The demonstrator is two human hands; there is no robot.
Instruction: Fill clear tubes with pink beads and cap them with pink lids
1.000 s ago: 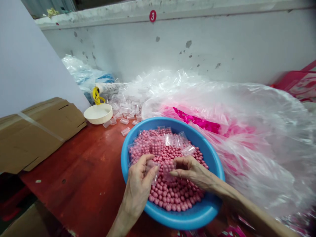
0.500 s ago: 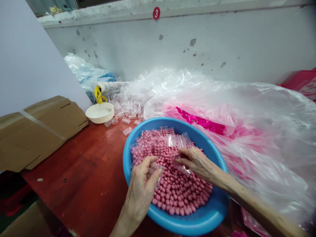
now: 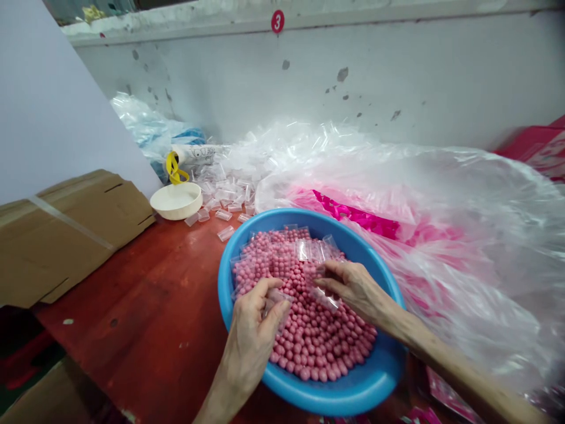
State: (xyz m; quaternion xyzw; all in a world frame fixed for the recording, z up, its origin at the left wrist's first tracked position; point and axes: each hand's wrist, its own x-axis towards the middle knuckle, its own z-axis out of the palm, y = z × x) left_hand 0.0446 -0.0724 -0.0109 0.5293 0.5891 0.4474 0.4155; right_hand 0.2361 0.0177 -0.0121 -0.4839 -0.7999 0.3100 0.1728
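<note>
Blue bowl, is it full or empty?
Quite full: the blue plastic basin holds a deep heap of pink balls, with small clear bags lying on top.

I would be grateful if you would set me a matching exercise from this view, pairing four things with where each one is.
Things:
1. Left hand
2. Pink beads
3. White bowl
4. Yellow strap

Places:
A. Looped at the end of a white roll
B. Standing on the red wooden table
C. Over the basin, pinching a small clear bag
D. Heaped in a blue plastic basin

Pairs: 1-C, 2-D, 3-B, 4-A
</note>
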